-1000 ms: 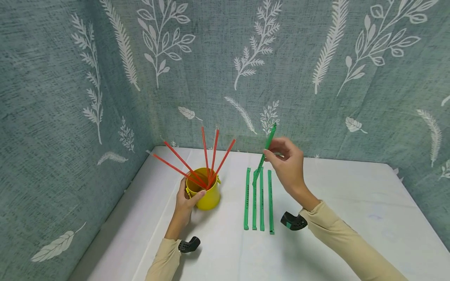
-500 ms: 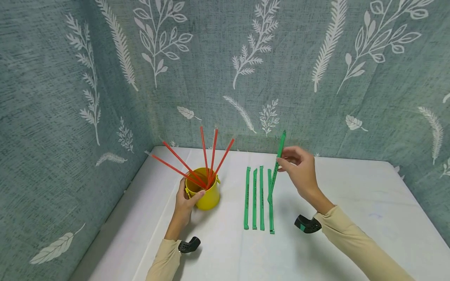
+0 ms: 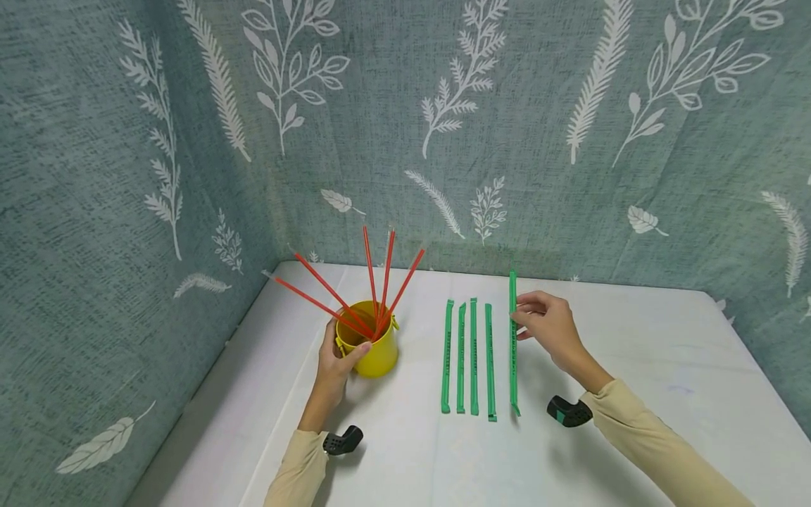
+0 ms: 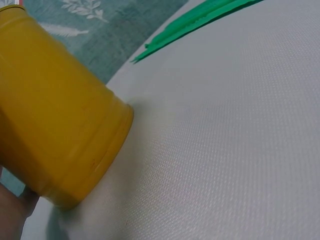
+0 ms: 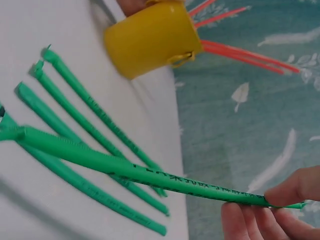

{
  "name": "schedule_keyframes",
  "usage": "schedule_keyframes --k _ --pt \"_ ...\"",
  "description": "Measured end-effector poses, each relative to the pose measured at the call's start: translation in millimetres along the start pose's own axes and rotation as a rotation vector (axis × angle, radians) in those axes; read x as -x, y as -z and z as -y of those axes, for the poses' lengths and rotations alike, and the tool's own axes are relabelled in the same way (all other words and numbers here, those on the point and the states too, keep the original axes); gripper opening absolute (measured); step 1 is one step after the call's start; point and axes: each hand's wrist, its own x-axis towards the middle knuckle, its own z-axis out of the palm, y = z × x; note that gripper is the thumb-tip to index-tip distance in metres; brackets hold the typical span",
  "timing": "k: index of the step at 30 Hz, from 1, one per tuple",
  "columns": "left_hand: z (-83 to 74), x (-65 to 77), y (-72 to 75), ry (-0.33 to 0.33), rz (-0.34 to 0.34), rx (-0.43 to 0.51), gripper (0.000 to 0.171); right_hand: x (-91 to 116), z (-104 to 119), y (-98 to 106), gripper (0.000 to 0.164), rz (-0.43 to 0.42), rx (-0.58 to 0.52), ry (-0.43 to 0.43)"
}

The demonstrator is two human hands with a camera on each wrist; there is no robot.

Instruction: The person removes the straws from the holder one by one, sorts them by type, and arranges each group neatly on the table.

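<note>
Pinching one green straw [image 3: 514, 355] beside four others [image 3: 474, 359]

I saw it just right of that row. The right forearm [image 3: 652, 436] slanted in. The right wrist view showed thumb [image 5: 297, 186] opposite fingertips [image 5: 235, 217], which the head view partly hid. The right hand [image 3: 550, 327] clamped that straw; the left hand [image 3: 333, 363] curled round a yellow bucket [image 3: 378, 359].

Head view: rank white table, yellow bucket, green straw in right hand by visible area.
1. White table
2. Yellow bucket
3. Green straw in right hand: longer than the bucket is tall, but very thin
</note>
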Motion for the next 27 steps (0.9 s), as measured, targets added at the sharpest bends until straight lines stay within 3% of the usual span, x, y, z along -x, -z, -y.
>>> schedule_keyframes --k 18,27 --pt "1.0 0.4 2.2 -0.027 -0.006 0.014 0.072 -12 -28 -6 0.031 0.054 0.051 -0.102" --pt "-1.0 0.2 1.1 -0.007 -0.005 0.016 0.07 -16 -38 -9 0.033 0.073 0.098 -0.161"
